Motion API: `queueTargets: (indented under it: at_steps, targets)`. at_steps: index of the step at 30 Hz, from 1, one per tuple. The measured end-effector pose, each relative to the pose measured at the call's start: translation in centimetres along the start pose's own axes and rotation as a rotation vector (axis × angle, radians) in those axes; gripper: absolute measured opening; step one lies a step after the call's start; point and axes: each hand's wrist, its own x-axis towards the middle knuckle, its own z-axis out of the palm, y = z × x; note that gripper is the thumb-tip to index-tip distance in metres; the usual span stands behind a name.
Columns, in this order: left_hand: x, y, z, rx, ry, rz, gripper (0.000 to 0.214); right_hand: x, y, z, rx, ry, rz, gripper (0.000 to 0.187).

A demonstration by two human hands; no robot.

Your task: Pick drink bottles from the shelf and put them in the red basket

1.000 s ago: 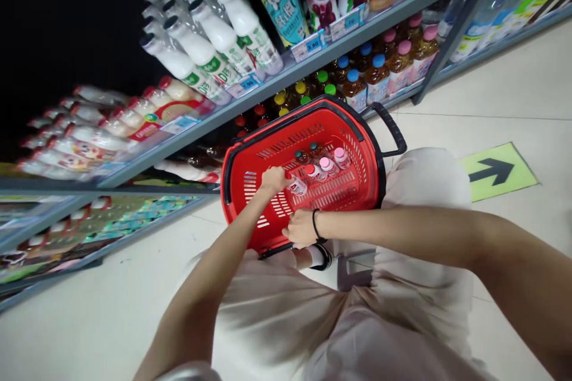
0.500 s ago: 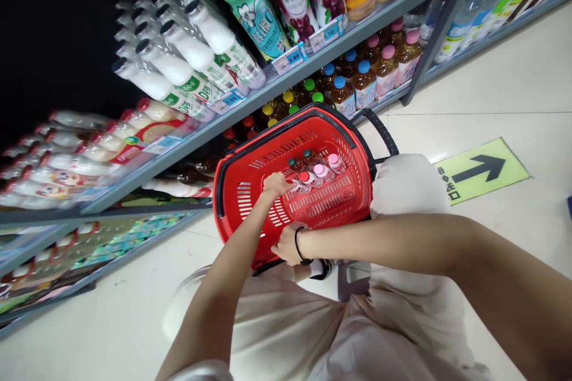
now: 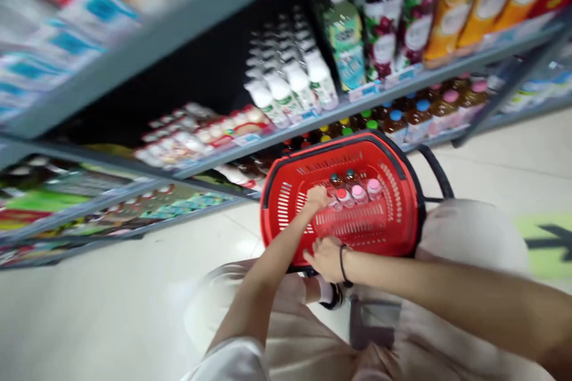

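Observation:
A red plastic shopping basket (image 3: 402,226) stands on the floor in front of me, with several small bottles (image 3: 357,193) upright in its far part. My left hand (image 3: 316,197) reaches into the basket and is closed round a small red-capped bottle (image 3: 331,201) beside the others. My right hand (image 3: 327,258), with a dark band on the wrist, grips the basket's near rim. The picture is smeared by motion.
Grey store shelves (image 3: 286,131) run along the left and back, packed with white drink bottles (image 3: 290,92), juice bottles (image 3: 447,18) and small coloured-cap bottles (image 3: 420,110). My knees in light trousers (image 3: 465,238) flank the basket. A green floor arrow (image 3: 545,244) lies at right.
The view has swung up and left, showing higher shelves and blurring. My left hand has stayed on the bottle in the basket; my right hand has kept hold of the rim.

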Motion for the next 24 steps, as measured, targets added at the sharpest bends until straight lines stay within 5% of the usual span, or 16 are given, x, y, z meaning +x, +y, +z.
queueTargets:
  at_steps: [4,7,10,17,22,24]
  targets:
    - [-0.6,0.7,-3.3,0.089,-0.121,-0.061,0.031,0.3,0.0,1.1,-0.112,0.039,-0.075,0.047]
    - [-0.5,1.0,-8.2,0.063,-0.206,0.018,0.033,0.8,0.1,1.5,-0.152,0.086,-0.150,0.031]
    - [-1.6,1.2,-14.1,-0.011,-0.158,0.160,0.023,1.1,0.0,1.9,-0.138,0.113,-0.147,0.022]
    - [-8.4,0.4,-25.6,-0.106,0.490,0.348,0.021,1.6,-0.3,2.4,-0.093,0.044,-0.128,0.038]
    - [-11.1,-2.7,-34.0,-0.216,1.008,0.296,0.027,1.1,-0.8,0.8,-0.083,-0.018,-0.079,0.048]
    - [-11.3,-4.5,-38.3,-0.426,1.285,0.345,0.026,0.8,-0.9,0.3,-0.084,-0.032,-0.069,0.047]
